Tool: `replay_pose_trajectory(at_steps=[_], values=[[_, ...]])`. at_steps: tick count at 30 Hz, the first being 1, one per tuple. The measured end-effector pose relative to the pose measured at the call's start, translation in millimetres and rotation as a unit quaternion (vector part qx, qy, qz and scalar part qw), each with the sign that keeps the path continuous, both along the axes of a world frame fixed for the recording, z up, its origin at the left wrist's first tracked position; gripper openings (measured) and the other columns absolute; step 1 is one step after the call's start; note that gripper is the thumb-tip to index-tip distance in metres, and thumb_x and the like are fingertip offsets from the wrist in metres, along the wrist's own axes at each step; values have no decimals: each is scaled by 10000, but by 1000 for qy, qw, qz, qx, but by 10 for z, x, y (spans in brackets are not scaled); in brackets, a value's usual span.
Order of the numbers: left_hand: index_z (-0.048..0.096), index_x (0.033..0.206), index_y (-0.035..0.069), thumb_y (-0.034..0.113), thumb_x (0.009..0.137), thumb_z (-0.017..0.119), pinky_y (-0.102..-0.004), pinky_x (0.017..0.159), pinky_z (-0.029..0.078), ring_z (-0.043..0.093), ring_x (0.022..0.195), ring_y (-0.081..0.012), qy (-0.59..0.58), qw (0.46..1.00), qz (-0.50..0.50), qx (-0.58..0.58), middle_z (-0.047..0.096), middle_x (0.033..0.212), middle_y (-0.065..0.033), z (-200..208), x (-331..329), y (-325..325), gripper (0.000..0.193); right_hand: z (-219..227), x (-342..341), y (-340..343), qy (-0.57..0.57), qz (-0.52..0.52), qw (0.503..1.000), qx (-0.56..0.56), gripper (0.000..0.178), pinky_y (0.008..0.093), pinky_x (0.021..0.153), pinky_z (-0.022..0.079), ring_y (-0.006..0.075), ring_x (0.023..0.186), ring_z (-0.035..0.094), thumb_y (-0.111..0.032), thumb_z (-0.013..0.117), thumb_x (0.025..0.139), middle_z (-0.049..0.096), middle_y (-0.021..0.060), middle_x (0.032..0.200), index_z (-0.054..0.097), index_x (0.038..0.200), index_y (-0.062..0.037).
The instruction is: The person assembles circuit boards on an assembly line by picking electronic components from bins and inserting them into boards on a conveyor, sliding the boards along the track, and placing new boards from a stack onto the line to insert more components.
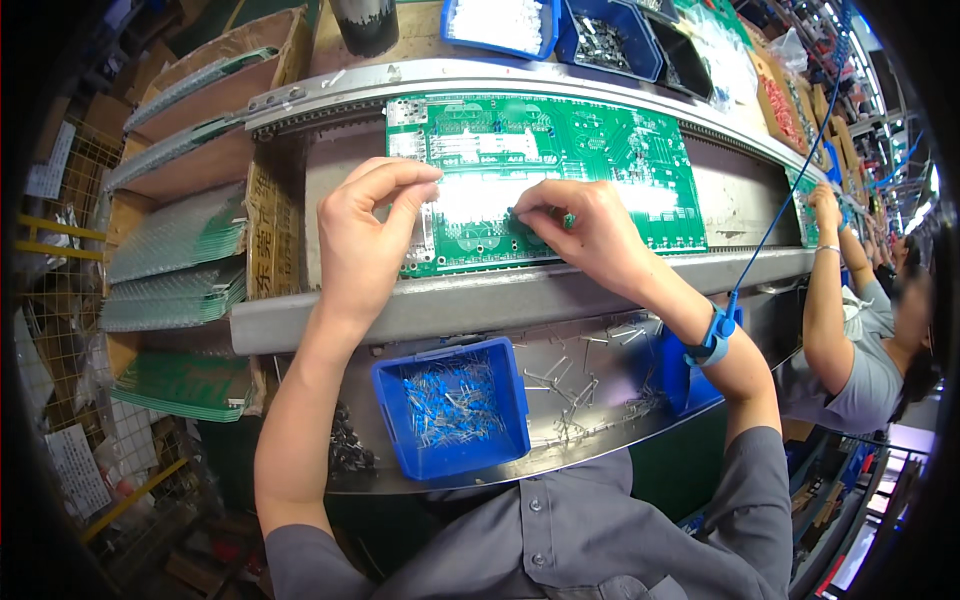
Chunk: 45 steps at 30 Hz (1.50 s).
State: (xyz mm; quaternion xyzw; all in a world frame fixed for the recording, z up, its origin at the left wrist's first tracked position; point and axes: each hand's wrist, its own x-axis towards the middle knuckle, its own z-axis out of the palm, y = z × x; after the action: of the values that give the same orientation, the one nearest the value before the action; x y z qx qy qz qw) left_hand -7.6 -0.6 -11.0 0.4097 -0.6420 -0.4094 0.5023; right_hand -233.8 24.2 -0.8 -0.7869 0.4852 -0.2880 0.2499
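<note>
A large green circuit board (590,150) lies across the rail track in front of me, with glare over its middle. My left hand (365,235) is over the board's left end, thumb and forefinger pinched together. What that pinch holds, if anything, is too small to tell. Above the middle of the board, my right hand (590,228) has its fingertips pressed together close to the surface. A tiny dark bit shows at those fingertips, but its kind is unclear. A blue wrist strap (715,335) with a cord circles my right wrist.
Nearer me stands a blue bin (470,462) of small blue parts with wire leads. Loose pins (570,390) lie on the metal tray beside it. Boards in bubble wrap (180,235) fill a carton at left. Parts bins (610,40) line the far side. A co-worker's arm (825,290) is at right.
</note>
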Motion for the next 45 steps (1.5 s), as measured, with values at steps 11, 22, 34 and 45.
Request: replay_pose_trajectory(at_steps=[11,22,34,45], values=[[666,938,-48,-43,854,596,-249,756,516,648,837,-150,-27,999,-26,-13,632,964,-89,-3,10,-9,109,-22,5,6,0,-6,1000,-6,81,293,585,493,195,651,631,2,637,807,659,99,780,649,885,-16],[693,875,2,-51,777,656,-282,689,493,633,784,-183,-147,980,-24,-131,659,847,-97,14,-217,63,117,140,-192,420,125,19,984,-125,222,384,731,489,303,850,591,18,633,754,608,123,931,630,973,-15],[683,840,37,2,727,702,-357,712,470,605,765,-271,-246,934,-43,-254,657,837,-92,-74,-509,45,120,17,-859,845,248,-109,956,-111,295,402,945,441,327,1099,554,-22,608,799,595,162,1130,584,1090,14],[687,854,9,-54,741,681,-326,703,494,625,789,-245,-242,944,-59,-215,664,845,-105,-48,-521,43,130,-50,-862,847,253,-102,951,-146,306,388,920,460,310,1089,568,-19,598,762,594,156,1127,581,1065,19]])
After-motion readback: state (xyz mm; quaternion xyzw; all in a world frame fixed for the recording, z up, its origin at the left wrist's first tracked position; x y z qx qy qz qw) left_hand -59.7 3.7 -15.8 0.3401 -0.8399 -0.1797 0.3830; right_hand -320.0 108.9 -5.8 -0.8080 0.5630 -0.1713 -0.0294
